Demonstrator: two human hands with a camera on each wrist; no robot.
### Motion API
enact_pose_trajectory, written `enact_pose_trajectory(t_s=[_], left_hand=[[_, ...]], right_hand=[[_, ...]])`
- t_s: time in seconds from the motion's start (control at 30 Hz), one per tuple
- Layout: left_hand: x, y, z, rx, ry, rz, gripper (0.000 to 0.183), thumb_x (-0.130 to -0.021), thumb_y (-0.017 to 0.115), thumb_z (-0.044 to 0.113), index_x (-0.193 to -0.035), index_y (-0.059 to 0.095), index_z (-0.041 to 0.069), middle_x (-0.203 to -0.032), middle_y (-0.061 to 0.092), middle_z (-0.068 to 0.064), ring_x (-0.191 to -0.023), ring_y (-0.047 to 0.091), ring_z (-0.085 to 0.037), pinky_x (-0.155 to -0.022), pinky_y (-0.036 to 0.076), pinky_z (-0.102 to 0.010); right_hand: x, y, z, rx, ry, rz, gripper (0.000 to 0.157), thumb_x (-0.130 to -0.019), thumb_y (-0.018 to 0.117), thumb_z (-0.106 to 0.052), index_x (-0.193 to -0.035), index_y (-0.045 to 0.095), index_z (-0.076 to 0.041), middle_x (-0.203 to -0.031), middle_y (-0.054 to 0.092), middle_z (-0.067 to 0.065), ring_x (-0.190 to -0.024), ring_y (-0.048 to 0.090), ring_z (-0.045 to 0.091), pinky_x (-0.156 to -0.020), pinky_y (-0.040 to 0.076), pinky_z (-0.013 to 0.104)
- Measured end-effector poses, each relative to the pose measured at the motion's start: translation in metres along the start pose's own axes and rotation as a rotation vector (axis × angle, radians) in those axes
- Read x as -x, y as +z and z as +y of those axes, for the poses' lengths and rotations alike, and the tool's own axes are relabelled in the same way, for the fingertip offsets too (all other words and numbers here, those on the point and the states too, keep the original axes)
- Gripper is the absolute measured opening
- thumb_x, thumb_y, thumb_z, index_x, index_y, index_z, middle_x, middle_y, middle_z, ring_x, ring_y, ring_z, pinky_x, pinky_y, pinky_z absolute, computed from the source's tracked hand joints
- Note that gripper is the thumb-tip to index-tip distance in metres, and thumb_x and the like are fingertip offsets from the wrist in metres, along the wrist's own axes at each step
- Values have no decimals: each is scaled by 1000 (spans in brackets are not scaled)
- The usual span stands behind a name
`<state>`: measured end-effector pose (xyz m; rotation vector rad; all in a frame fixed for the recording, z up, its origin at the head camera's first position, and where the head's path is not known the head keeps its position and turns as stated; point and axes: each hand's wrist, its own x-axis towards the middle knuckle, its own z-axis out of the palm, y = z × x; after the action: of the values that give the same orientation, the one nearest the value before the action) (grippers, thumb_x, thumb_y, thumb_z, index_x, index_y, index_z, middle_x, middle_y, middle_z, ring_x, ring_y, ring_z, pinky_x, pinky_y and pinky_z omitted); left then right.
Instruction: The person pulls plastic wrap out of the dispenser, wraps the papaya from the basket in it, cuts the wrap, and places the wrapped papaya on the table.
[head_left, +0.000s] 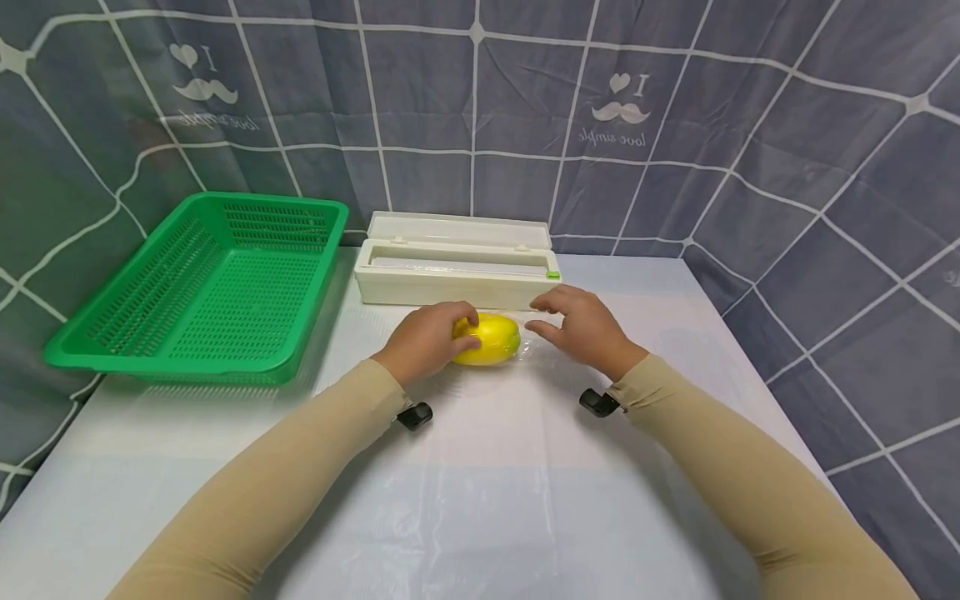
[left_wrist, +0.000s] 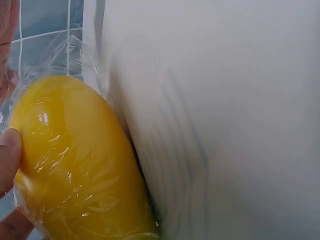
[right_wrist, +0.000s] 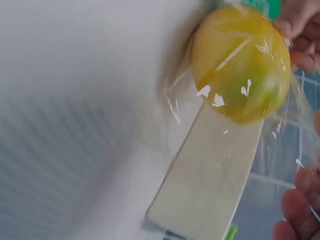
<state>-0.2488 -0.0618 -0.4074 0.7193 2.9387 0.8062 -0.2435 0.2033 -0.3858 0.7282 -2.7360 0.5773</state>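
A plump, oval yellow fruit with a green end, its kind unclear, (head_left: 495, 337) lies on the table, covered in clear cling film (left_wrist: 60, 55). My left hand (head_left: 431, 337) grips its left end between thumb and fingers. Past the green end, loose film stretches towards my right hand (head_left: 585, 327), whose thumb and fingers are spread apart. In the right wrist view the film (right_wrist: 280, 135) hangs near the right fingertips (right_wrist: 297, 207); whether they touch it is hard to tell. Behind the fruit stands a white cling film dispenser (head_left: 450, 287), lid raised, a roll inside.
A green plastic basket (head_left: 300, 333) stands at the left of the white table (head_left: 480, 517). A grey checked curtain (head_left: 420, 100) hangs along the back and both sides. On the dispenser's right end sits a small green cutter tab (head_left: 553, 274).
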Motion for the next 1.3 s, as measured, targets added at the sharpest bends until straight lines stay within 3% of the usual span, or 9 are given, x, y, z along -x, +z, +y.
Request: enact_pose_trajectory(t_s=[0.17,0.37,0.67,0.8,0.93,1.07,1.2,1.3], left_hand=[[0,-1,2,-14,-9,-7,41,-94,81,34,-128,66,17,-123,74,-4,-103,67,-26,-99,54,-44],[-1,-4,8,-35,-26,-27,44,-93,82,35,-129,66,15,-123,74,-4,-101,66,-26,-98,54,-44],[-2,-6,11,-51,-53,-53,40,-94,82,33,-123,64,14,-115,73,-5,-95,63,-27,-91,53,-42],[-4,-7,11,-55,-49,-61,46,-95,80,32,-135,63,18,-128,72,-5,-109,67,-28,-100,54,-45],[-6,-5,11,-83,-23,-72,52,-98,76,33,-147,62,24,-143,66,-5,-129,64,-28,-111,51,-49],[-6,-2,10,-88,-27,-74,47,-101,73,36,-146,65,27,-143,65,-5,-130,63,-29,-112,50,-48],[-5,0,9,-66,-34,-38,43,-100,74,37,-141,69,27,-140,67,-3,-128,65,-28,-112,51,-47],[-4,1,9,-62,-13,-21,40,-99,74,36,-138,72,27,-137,68,-3,-127,66,-28,-111,51,-48]], right_hand=[[4,-6,5,-61,38,38,12,-96,78,-17,-103,82,-8,-96,79,7,-89,72,26,-84,57,43],[4,-14,0,-77,31,106,11,-95,79,-16,-100,84,-7,-98,81,8,-82,70,24,-70,53,37],[12,-10,-9,-95,-117,145,5,-97,74,-8,-98,75,-3,-104,77,12,-103,69,31,-91,57,47],[20,-2,-14,-138,-167,97,6,-99,71,-5,-104,71,-2,-113,77,14,-106,73,30,-90,60,46],[28,6,-14,-174,-137,46,8,-101,68,-7,-108,69,-2,-111,79,13,-92,74,26,-77,59,39],[28,11,-10,-222,-45,50,24,-98,75,-11,-117,65,-1,-105,79,12,-85,73,27,-74,58,42],[16,14,-10,-154,4,-15,63,-91,85,-26,-141,56,-1,-125,72,15,-112,68,34,-102,52,52],[6,18,-14,-52,-1,-93,67,-91,85,-35,-144,60,-4,-134,68,14,-128,60,35,-117,38,57]])
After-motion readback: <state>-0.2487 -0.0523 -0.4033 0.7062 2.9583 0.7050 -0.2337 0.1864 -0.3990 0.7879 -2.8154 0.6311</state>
